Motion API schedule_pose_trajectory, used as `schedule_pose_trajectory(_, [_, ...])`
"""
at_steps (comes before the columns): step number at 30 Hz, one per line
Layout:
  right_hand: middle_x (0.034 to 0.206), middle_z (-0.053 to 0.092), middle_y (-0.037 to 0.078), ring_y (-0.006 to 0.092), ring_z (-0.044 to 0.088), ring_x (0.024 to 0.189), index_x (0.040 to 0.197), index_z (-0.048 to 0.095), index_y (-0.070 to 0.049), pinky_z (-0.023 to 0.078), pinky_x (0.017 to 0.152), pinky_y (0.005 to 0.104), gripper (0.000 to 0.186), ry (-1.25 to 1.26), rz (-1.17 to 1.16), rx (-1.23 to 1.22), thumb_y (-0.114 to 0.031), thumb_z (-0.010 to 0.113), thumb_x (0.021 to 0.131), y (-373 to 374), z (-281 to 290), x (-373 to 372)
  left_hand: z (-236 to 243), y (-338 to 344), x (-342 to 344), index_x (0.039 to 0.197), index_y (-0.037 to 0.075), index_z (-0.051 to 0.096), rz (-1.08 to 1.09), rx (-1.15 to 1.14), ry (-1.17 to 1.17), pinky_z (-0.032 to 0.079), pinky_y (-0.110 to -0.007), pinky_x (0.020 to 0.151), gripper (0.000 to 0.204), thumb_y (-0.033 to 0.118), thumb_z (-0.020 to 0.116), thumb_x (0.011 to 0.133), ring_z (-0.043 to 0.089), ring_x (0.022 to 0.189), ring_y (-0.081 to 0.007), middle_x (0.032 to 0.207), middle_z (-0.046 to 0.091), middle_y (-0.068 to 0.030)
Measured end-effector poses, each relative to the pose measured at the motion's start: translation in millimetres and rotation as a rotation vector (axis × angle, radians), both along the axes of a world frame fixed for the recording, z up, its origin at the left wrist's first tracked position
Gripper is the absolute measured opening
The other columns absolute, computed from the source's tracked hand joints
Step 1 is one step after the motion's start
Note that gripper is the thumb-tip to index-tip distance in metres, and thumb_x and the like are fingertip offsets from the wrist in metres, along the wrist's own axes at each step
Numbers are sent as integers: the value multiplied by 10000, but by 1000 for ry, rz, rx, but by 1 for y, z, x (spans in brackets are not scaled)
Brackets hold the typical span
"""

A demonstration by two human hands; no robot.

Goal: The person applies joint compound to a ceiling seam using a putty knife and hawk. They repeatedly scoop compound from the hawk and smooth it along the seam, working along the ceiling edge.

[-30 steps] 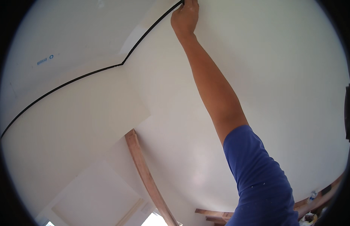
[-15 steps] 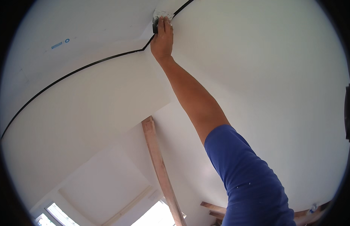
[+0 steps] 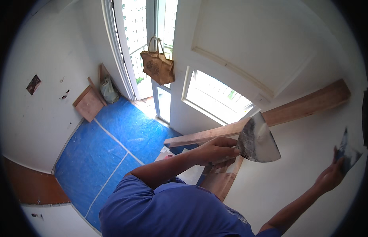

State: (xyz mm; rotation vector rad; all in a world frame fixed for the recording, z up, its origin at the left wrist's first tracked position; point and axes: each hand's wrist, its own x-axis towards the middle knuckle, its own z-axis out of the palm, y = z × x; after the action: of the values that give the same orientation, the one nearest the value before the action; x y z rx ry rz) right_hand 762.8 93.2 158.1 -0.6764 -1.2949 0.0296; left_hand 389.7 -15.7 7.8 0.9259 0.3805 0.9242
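Note:
My left hand (image 3: 217, 152) grips a wide putty knife (image 3: 252, 142), whose fan-shaped blade carries white and grey paste on its face. At the right, my right hand (image 3: 329, 175) is closed round a second putty knife (image 3: 349, 158) with paste on its blade, raised beside the white wall (image 3: 279, 185). The two knives are apart. My body in a blue shirt fills the lower middle, and behind the left knife runs a long wooden beam (image 3: 302, 102).
Below lies blue floor sheeting (image 3: 85, 154) with pale tape strips. Wooden boards (image 3: 89, 104) and a plastic bag (image 3: 108, 89) lean in the corner. A brown bag (image 3: 156, 67) hangs by a tall glazed door. A bright window (image 3: 215, 93) sits in the far wall.
The view has swung from the upper wall and its dark line down to the floor and window. My raised right arm has lowered, and my left hand with its knife has come into view.

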Motion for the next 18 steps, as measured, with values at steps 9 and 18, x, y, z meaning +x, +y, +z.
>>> schedule_pose_trajectory(9, [1403,637,246,339,630,1305,1378,574,54,501,1094,408,434,-446,302,-541,138,475,963,-98,-129,-86,-10,12,-2,1104,-32,631,-88,-96,2,404,-248,417,262,225,596,1061,517,466,-83,661,578,-42])
schedule_pose_trajectory(18, [1407,615,219,291,653,1263,1504,451,22,547,1040,390,506,102,331,-995,90,513,1006,-109,-138,-48,18,37,1,1141,-74,638,-33,-78,140,369,-243,391,283,168,601,999,492,433,-103,661,607,-95])
